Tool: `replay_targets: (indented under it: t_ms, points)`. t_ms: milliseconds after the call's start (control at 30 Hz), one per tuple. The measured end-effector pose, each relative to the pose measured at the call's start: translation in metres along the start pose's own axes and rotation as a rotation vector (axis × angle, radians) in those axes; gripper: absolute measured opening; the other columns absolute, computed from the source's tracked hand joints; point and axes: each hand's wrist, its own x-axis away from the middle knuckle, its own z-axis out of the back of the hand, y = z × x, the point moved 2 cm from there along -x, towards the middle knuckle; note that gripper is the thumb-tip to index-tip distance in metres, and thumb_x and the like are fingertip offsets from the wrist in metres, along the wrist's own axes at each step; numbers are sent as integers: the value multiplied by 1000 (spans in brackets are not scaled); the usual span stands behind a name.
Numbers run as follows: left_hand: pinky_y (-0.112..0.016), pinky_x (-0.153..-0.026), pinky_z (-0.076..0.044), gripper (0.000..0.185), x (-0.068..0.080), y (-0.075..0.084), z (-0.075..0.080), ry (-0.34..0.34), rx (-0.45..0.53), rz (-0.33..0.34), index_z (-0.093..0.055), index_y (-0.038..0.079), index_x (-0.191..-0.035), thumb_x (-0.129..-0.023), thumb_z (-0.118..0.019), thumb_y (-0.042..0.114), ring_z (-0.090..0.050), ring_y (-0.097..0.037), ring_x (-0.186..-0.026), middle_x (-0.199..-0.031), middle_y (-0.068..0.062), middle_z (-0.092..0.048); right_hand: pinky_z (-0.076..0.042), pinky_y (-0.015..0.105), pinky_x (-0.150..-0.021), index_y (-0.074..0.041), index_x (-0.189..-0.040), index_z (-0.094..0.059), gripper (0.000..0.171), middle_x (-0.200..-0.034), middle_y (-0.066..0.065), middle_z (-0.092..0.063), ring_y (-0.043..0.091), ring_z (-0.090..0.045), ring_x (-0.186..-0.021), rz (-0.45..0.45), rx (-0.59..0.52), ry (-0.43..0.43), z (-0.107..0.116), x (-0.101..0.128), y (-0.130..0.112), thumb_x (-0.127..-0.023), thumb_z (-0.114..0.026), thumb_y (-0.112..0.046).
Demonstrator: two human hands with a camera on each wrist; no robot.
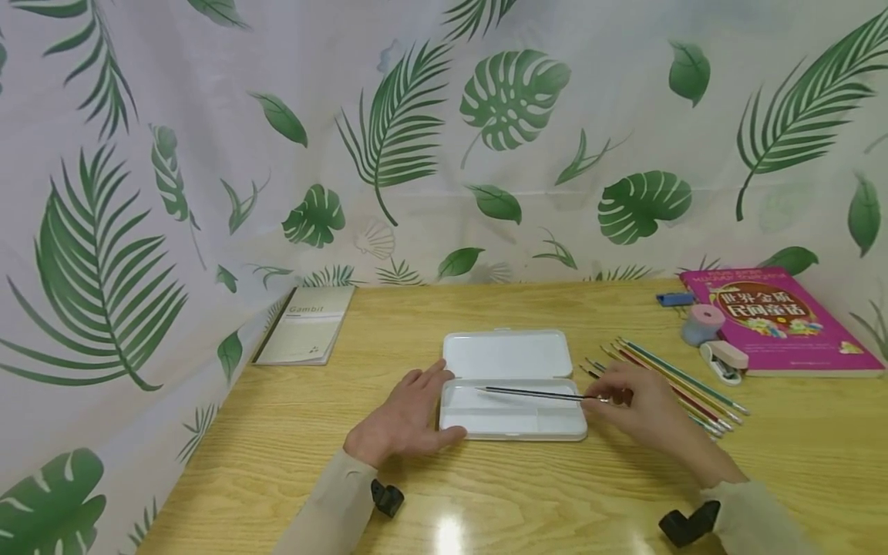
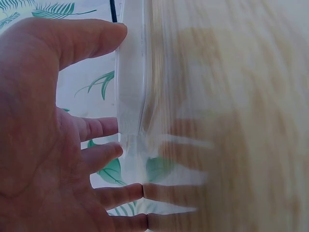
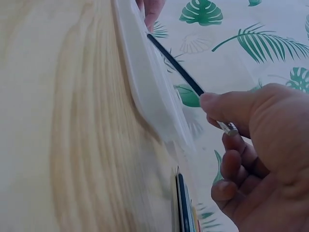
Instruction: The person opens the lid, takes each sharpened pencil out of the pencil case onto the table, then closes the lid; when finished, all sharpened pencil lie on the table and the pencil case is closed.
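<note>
A white pencil case [image 1: 489,421] lies unfolded on the wooden table, its lid [image 1: 506,354] laid back on the far side. At its left end rests my left hand [image 1: 409,416], fingers spread and thumb touching the near corner; the left wrist view shows the thumb [image 2: 104,38] against the case wall. My right hand [image 1: 645,408] pinches a dark pencil [image 1: 534,394] near its eraser end between thumb and fingers. Tip pointing left, the pencil slants over the case's lower tray. From the right wrist view, the pencil's metal end [image 3: 228,127] shows beside the fingers.
Several coloured pencils [image 1: 683,378] lie just beyond and right of my right hand. Farther right are a stapler [image 1: 724,361], a pink-and-blue roll [image 1: 704,322], a blue clip [image 1: 675,299] and a magenta book [image 1: 784,320]. A notebook [image 1: 305,327] lies at the back left.
</note>
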Motion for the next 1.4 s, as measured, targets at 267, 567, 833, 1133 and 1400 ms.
replay_targets:
  t_ms: [267, 567, 833, 1133, 1400]
  points:
    - [-49, -114, -31, 85, 1, 1, 0, -2, 9, 5, -33, 12, -153, -89, -62, 58, -30, -35, -142, -164, -10, -21, -44, 23, -55, -18, -90, -74, 5, -77, -5, -61, 9, -51, -64, -149, -19, 29, 33, 28, 14, -89, -77, -21]
    - [-49, -113, -32, 85, 1, 1, 1, 8, 9, -9, -34, 11, -153, -89, -62, 59, -31, -35, -141, -163, -10, -22, -43, 20, -52, -12, -92, -75, 12, -75, -5, -64, 7, -51, -62, -273, 72, 116, 70, 64, 35, -88, -78, -23]
    - [-49, -113, -33, 85, 1, 2, 0, -1, 21, 8, -33, 12, -153, -89, -62, 59, -30, -35, -142, -164, -9, -21, -43, 22, -51, -9, -92, -74, 21, -74, -2, -62, 7, -49, -60, -385, 121, 60, 70, 83, 44, -90, -76, -29]
    - [-49, -114, -31, 85, 1, 2, -1, 4, 3, -2, -34, 11, -152, -89, -62, 59, -31, -35, -142, -163, -10, -23, -45, 23, -58, -18, -84, -75, 11, -78, -6, -64, 3, -51, -66, -322, 217, 5, 57, 81, 38, -85, -80, -27]
    - [-49, -114, -30, 84, 1, 2, 0, 2, -14, -8, -35, 11, -152, -89, -62, 59, -31, -35, -142, -163, -11, -23, -42, 27, -59, -16, -82, -76, 12, -74, -7, -62, 9, -51, -67, -321, 296, -38, 56, 77, 39, -84, -80, -27]
